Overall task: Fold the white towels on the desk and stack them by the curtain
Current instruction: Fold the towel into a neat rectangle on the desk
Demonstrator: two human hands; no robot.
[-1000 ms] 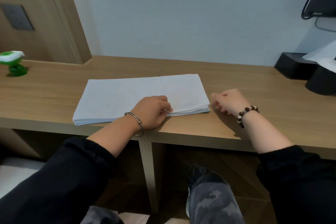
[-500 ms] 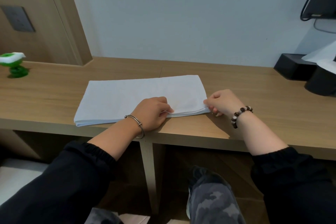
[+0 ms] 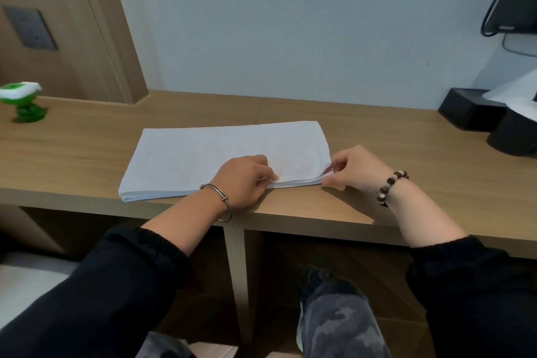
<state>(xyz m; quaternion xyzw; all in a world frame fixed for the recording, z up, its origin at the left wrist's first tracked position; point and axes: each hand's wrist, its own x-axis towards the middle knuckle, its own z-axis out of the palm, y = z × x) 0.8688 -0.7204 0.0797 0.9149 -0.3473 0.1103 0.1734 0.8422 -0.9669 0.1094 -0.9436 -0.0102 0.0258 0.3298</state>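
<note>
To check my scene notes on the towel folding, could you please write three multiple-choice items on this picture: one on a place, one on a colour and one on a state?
1. Where is the green object relative to the towel?
A. On top of it
B. Far to its left on the desk
C. Under the desk

2. What colour are the sleeves?
A. Black
B. White
C. Red

3. What is the right hand doing?
A. Lying flat on the desk
B. Hanging idle below the desk
C. Pinching the towel's near right corner

Answers:
1 B: the green object stands at the desk's left end, apart from the towel.
2 A: both forearms come out of black cuffs.
3 C: its fingertips close on the slightly raised corner.
</note>
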